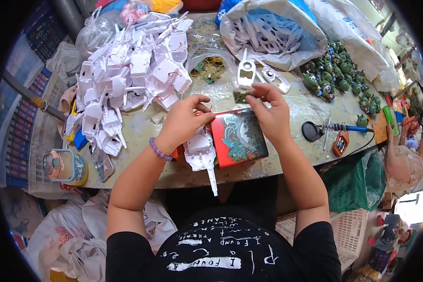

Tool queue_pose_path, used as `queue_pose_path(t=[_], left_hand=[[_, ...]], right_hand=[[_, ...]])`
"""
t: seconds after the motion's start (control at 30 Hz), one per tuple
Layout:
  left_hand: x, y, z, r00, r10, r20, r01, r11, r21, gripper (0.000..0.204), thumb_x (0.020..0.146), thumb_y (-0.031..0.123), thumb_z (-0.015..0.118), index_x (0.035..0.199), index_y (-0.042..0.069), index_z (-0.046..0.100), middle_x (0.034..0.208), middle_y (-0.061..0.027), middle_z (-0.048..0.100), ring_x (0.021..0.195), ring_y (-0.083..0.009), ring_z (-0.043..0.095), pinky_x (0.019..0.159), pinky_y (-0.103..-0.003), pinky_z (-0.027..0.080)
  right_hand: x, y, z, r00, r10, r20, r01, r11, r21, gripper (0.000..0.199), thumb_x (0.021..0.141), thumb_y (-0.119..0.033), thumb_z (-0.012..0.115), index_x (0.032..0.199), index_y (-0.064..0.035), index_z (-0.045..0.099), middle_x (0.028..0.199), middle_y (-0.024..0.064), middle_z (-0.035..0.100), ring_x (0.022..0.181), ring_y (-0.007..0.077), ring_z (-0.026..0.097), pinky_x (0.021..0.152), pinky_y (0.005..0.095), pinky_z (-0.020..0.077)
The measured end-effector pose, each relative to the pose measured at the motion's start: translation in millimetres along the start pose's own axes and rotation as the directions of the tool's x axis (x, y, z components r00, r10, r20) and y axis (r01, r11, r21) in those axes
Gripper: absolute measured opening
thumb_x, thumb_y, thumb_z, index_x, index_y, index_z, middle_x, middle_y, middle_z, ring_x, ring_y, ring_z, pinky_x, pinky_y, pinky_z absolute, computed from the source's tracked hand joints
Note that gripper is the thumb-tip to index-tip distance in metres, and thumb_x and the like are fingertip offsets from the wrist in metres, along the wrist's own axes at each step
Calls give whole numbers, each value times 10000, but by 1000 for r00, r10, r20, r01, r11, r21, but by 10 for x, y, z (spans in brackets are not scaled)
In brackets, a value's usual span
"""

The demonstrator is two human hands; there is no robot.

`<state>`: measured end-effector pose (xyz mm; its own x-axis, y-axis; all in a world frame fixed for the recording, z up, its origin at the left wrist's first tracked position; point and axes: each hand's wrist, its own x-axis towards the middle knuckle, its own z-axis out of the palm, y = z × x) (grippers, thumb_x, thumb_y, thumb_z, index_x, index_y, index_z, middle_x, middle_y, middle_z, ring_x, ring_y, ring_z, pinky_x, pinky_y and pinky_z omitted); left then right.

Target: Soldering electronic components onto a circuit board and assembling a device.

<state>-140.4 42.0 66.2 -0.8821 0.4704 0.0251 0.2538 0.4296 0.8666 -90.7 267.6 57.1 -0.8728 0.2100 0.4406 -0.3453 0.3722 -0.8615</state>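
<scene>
My left hand (185, 121), a beaded bracelet at its wrist, pinches thin red wires (202, 112) above a white plastic housing (201, 152). That housing lies open side up by the table's front edge, its narrow stem pointing toward me. My right hand (271, 112) holds a small green circuit board (242, 96) between thumb and fingers. Below the board is a red box (228, 155) with a dark, patterned top, right beside the housing. Two white frame-shaped plastic parts (246, 74) lie just beyond my right hand.
White housings with red wires (138, 66) are heaped at left. A sack (310, 56) of white parts stands behind; green figures (331, 70) cluster right. A blue-handled soldering iron (357, 128) lies near a round black tin (311, 131). Another person's arm (399, 162) shows far right.
</scene>
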Motion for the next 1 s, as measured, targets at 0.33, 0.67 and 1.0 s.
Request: queue_pose_path(t=[0.33, 0.67, 1.0], left_hand=[[-300, 83, 111, 989, 133, -71, -144, 973, -182, 165, 824, 92, 699, 947, -18, 702, 866, -60, 696, 786, -101, 617, 713, -256, 484], [-308, 67, 155, 966, 256, -28, -256, 946, -198, 126, 859, 74, 667, 950, -9, 696, 890, -71, 690, 836, -136, 628, 763, -268, 477], [-313, 26, 186, 966, 249, -68, -258, 941, -221, 110, 848, 104, 661, 907, 21, 703, 844, -81, 700, 767, -173, 649, 707, -292, 483]], right_hand=[[-264, -107, -69, 962, 194, 194, -181, 980, -80, 232, 804, -108, 725, 1013, -14, 688, 947, 68, 681, 915, 154, 619, 851, 288, 467], [-320, -323, -25, 912, -314, 265, 396, 843, -365, 216, 742, -82, 732, 954, -93, 696, 1057, 69, 618, 1034, 277, 538, 898, 389, 421], [-328, -372, 107, 877, -385, 288, 473, 798, -373, 166, 704, -87, 744, 863, -117, 707, 1016, 53, 625, 1035, 295, 537, 875, 401, 431]])
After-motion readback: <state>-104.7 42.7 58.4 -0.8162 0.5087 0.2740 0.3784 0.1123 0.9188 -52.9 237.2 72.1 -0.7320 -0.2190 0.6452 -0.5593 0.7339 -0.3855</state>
